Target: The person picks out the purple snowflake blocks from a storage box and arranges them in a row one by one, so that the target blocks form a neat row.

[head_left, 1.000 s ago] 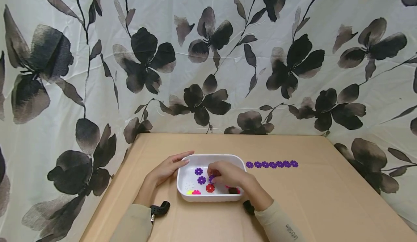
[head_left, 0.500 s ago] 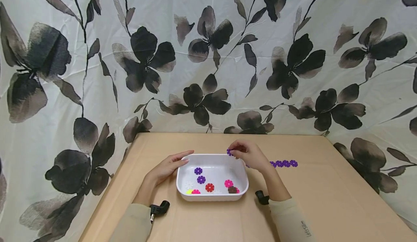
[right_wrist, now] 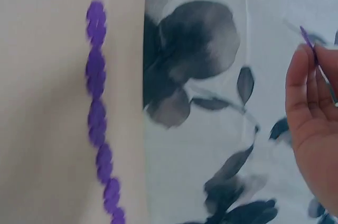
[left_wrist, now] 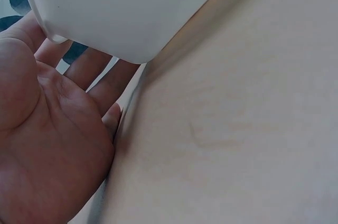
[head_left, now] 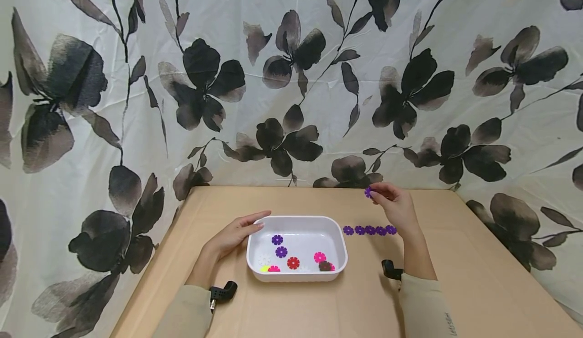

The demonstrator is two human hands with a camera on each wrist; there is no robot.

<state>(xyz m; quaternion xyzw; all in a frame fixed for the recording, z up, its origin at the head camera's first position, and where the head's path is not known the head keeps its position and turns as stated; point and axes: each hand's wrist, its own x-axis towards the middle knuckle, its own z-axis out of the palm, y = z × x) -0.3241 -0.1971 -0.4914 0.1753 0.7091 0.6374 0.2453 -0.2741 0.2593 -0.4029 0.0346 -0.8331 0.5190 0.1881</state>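
Observation:
My left hand [head_left: 233, 236] holds the left end of the white plastic tray [head_left: 297, 277], thumb over its rim and fingers along the outer wall, as the left wrist view also shows. My right hand [head_left: 397, 210] pinches a purple flower-shaped disc [head_left: 367, 193] between thumb and fingertips, raised near the table's back edge. In the right wrist view that disc [right_wrist: 307, 39] is seen almost edge-on. Below the hand runs a row of linked purple discs [head_left: 370, 230] to the right of the tray; its right end is hidden behind the wrist.
Inside the tray lie two purple discs [head_left: 281, 252], a red disc [head_left: 293, 262], pink discs [head_left: 319, 257], a brown disc [head_left: 325, 265] and a yellow piece [head_left: 264, 268]. A floral cloth [head_left: 346, 100] hangs behind the tan table [head_left: 282, 307].
My right hand has lifted a purple disc out of the tray and carried it right and back, past the row of discs. My left hand has stayed at the tray's left end.

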